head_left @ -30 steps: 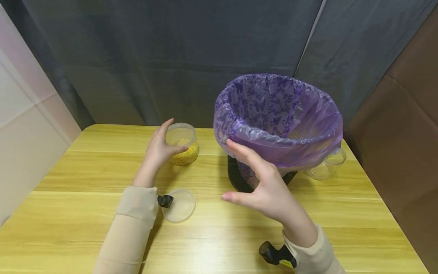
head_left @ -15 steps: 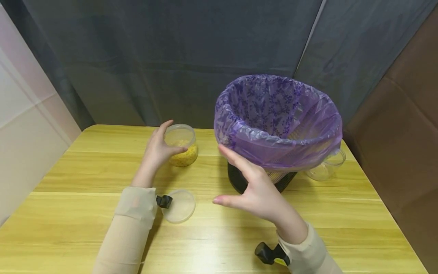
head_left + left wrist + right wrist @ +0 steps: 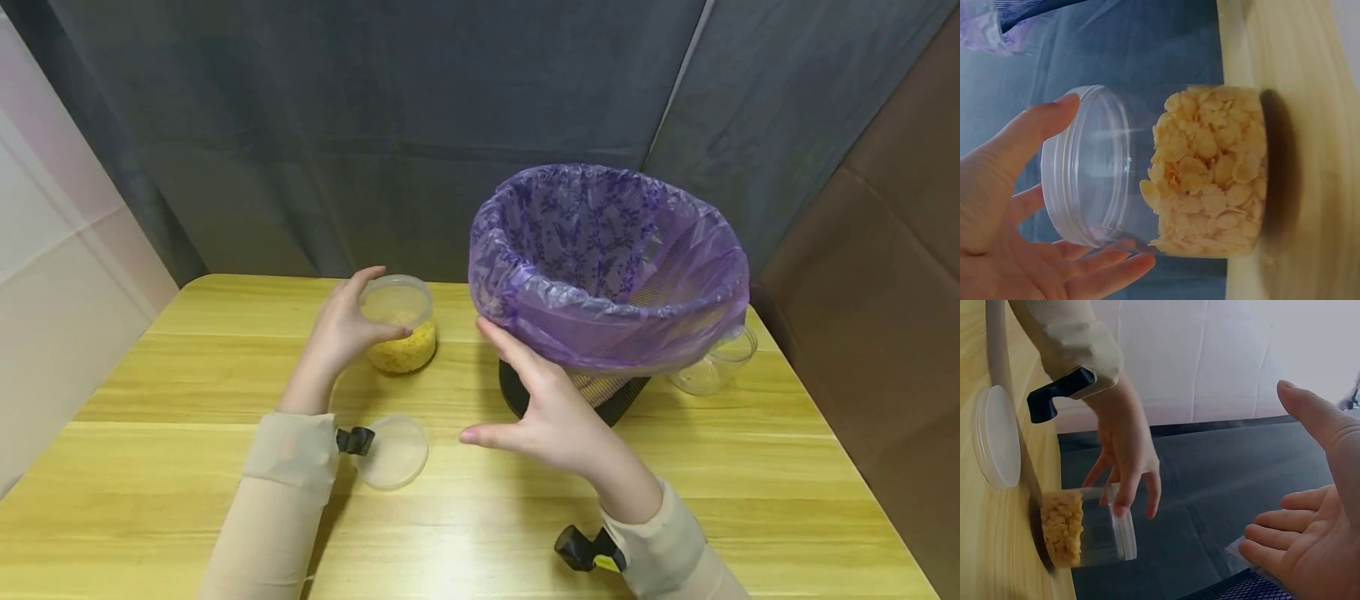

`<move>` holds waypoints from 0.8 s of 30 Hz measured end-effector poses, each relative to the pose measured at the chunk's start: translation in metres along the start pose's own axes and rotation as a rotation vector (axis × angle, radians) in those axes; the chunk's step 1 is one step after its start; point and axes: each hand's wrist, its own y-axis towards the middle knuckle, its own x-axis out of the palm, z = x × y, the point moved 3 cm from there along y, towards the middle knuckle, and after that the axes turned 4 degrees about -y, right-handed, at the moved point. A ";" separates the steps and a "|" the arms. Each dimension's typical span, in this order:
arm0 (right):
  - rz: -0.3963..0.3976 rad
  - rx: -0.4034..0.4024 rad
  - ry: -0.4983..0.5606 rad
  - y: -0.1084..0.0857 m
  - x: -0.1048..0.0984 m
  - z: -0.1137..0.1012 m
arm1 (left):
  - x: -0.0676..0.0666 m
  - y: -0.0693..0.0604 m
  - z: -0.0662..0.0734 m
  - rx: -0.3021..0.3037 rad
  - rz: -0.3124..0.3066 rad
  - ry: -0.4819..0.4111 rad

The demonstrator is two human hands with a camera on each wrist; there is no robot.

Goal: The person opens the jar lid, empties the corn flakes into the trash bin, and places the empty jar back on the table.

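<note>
A clear round jar (image 3: 402, 346) with yellow flakes in its lower part stands at or just above the table, lidless. My left hand (image 3: 341, 325) grips it near the rim; in the left wrist view the thumb of that hand (image 3: 1016, 206) lies against the rim of the jar (image 3: 1210, 169) and the fingers curve round the other side. My right hand (image 3: 551, 417) is spread and holds nothing, its fingertips close to the purple bag (image 3: 600, 333); whether they touch it I cannot tell. The right wrist view shows this hand (image 3: 1310, 531) palm up beside the jar (image 3: 1063, 528).
The purple bag lines a dark mesh bin (image 3: 517, 387) at the back right. A round translucent lid (image 3: 393, 452) lies flat in front of the jar. Behind the bin's right side is another clear container (image 3: 701, 377). Grey cloth (image 3: 375, 125) hangs behind the table (image 3: 187, 375).
My right hand has moved left and slightly down, away from the bin's front. The jar and my left hand have shifted slightly toward me.
</note>
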 end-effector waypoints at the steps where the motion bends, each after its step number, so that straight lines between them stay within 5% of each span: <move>1: -0.004 0.014 0.001 0.000 0.000 0.001 | 0.000 0.000 0.002 0.004 -0.006 0.004; 9: -0.048 0.107 0.017 0.002 0.006 0.007 | -0.004 -0.007 0.018 0.059 -0.039 0.024; 24: -0.047 0.159 0.068 0.007 0.020 0.019 | -0.015 -0.021 0.040 0.115 -0.111 0.008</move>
